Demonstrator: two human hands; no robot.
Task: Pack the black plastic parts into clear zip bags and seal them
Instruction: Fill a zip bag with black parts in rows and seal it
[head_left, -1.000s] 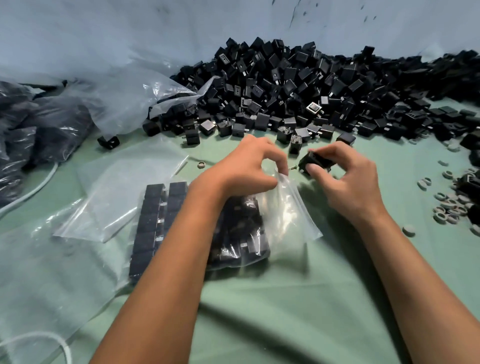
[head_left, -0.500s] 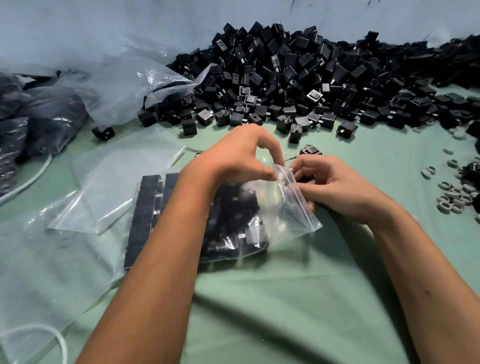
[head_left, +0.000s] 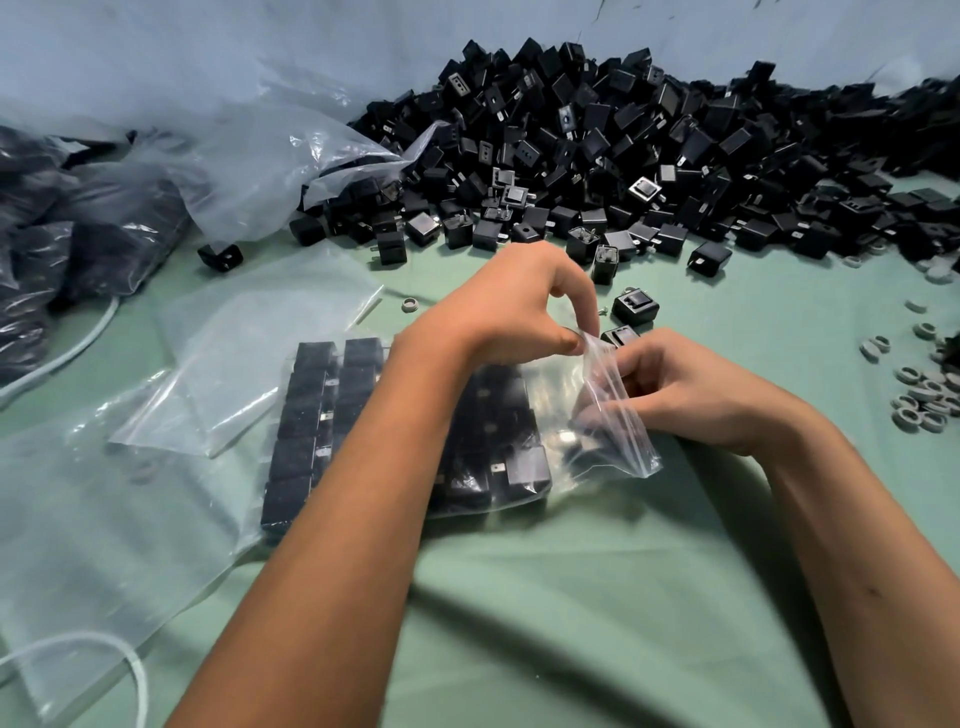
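Observation:
A clear zip bag (head_left: 550, 379) lies on the green cloth, holding neat rows of black plastic parts (head_left: 311, 415). My left hand (head_left: 519, 306) pinches the upper lip of the bag's mouth and lifts it. My right hand (head_left: 691, 389) has its fingers pushed into the mouth, curled round a black part (head_left: 595, 415) that shows dimly through the plastic. Two loose parts (head_left: 635, 307) lie just beyond my hands. A big pile of black parts (head_left: 623, 156) fills the back of the table.
Empty zip bags (head_left: 244, 353) and a large plastic sheet (head_left: 78, 519) lie at the left. Filled dark bags (head_left: 52, 244) sit at the far left, beside a white cable (head_left: 78, 345). Several grey rings (head_left: 922, 392) are scattered at the right edge.
My right hand carried a black part from in front of the pile down into the bag's mouth. My left hand kept its pinch on the bag's lip.

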